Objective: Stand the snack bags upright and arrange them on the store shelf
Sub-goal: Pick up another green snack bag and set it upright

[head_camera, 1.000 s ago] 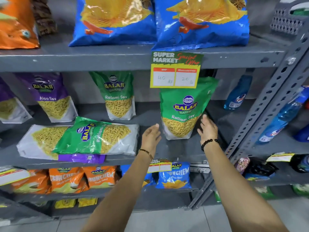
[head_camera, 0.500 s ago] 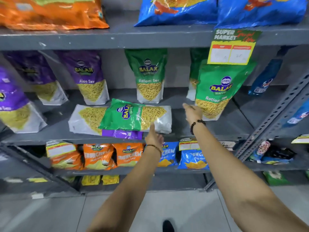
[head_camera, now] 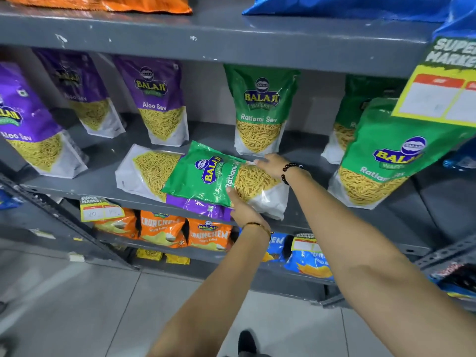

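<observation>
A green Ratlami Sev bag (head_camera: 206,176) lies flat across a flat purple bag (head_camera: 146,171) at the front of the grey middle shelf (head_camera: 105,158). My left hand (head_camera: 244,211) grips the green bag's near edge, thumb on top. My right hand (head_camera: 274,166), with a bead bracelet, holds its far edge. Behind them one green bag (head_camera: 260,109) stands upright. Two more green bags (head_camera: 386,155) stand at the right. Three purple Aloo Sev bags (head_camera: 159,99) stand at the left.
Orange Crunchem bags (head_camera: 162,230) and blue bags (head_camera: 309,264) fill the shelf below. A yellow price card (head_camera: 438,99) hangs from the upper shelf's edge (head_camera: 231,47) at the right, over a green bag's top. Grey floor tiles lie under my arms.
Both hands have moved left from the upright green bag at the right and closed on the flat green bag. That bag has turned slightly. My view has shifted left and closer.
</observation>
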